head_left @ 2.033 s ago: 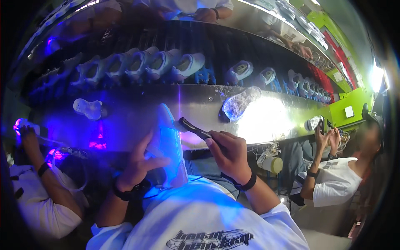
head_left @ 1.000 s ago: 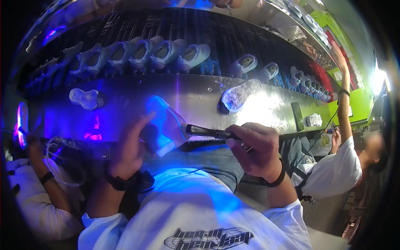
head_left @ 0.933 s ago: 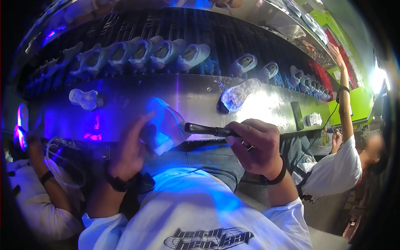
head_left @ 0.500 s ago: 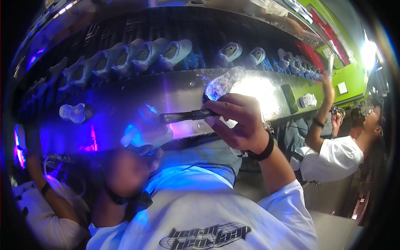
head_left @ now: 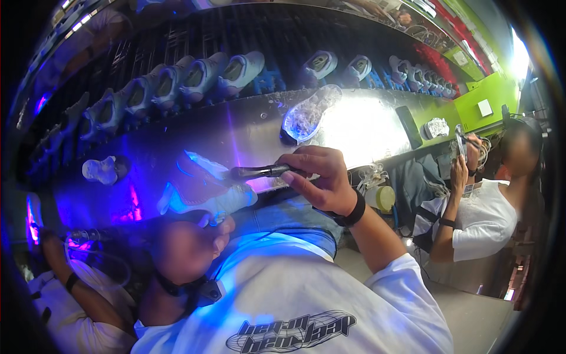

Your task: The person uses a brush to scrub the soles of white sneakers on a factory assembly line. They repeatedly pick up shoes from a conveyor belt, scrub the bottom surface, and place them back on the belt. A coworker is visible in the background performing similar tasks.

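My right hand (head_left: 321, 177) is closed round the dark handle of a brush (head_left: 259, 171), which points left over a light shoe (head_left: 221, 199). Blue light falls on the pale brush end and the shoe; whether they touch, I cannot tell. My left hand (head_left: 191, 251), largely smeared, is below the shoe with its fingers curled against it. On the metal ledge ahead lies a shoe sole (head_left: 309, 115) with a whitish, crinkled surface.
Light shoes (head_left: 242, 74) stand in a row on a dark conveyor beyond the metal ledge (head_left: 377, 130). A white sole piece (head_left: 100, 170) lies left; a dark flat block (head_left: 408, 127) and a white crumpled thing (head_left: 437, 127) lie right. Co-workers sit on both sides.
My right hand and the brush have shifted slightly left. The shoe in my left hand has tilted a little. The co-worker at right has lowered a raised arm.
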The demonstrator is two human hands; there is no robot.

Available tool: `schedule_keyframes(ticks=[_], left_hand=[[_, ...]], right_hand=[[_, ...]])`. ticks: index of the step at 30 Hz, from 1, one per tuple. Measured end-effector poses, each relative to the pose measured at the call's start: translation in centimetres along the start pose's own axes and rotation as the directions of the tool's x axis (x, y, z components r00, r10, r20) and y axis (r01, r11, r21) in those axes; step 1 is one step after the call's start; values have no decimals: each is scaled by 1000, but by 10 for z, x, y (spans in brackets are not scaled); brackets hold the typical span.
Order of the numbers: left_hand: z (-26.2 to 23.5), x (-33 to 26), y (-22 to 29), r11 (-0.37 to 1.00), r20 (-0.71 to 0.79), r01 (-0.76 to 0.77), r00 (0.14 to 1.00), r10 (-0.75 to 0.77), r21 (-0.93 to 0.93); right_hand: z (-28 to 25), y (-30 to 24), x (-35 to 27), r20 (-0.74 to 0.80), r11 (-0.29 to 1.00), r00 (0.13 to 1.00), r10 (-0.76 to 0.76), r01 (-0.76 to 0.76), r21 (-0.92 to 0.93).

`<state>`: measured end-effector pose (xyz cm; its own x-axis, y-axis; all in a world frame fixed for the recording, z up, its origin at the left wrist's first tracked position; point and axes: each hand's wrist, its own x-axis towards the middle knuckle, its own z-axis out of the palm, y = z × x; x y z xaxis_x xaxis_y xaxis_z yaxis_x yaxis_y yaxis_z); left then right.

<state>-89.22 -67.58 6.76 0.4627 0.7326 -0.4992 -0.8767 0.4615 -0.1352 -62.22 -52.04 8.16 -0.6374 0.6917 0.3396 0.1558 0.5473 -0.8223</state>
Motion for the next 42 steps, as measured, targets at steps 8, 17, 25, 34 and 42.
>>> schedule_keyframes(ticks=[8,17,25,34,42], left_hand=[[-3,14,0,957,32,-171,985,168,234],[-12,68,39,843,42,-302,947,318,446],[86,194,66,190,240,-375,833,498,907],[162,395,118,-915,687,101,630,363,391],[146,374,157,-872,636,143,631,444,468]], right_hand=[[7,13,-22,-119,985,978,174,-173,15],[17,1,-35,-205,955,934,294,-298,14],[-21,23,-60,-474,855,712,518,-412,315],[-21,31,-89,-491,811,646,585,-442,384],[-23,30,-93,-501,815,643,579,-433,385]])
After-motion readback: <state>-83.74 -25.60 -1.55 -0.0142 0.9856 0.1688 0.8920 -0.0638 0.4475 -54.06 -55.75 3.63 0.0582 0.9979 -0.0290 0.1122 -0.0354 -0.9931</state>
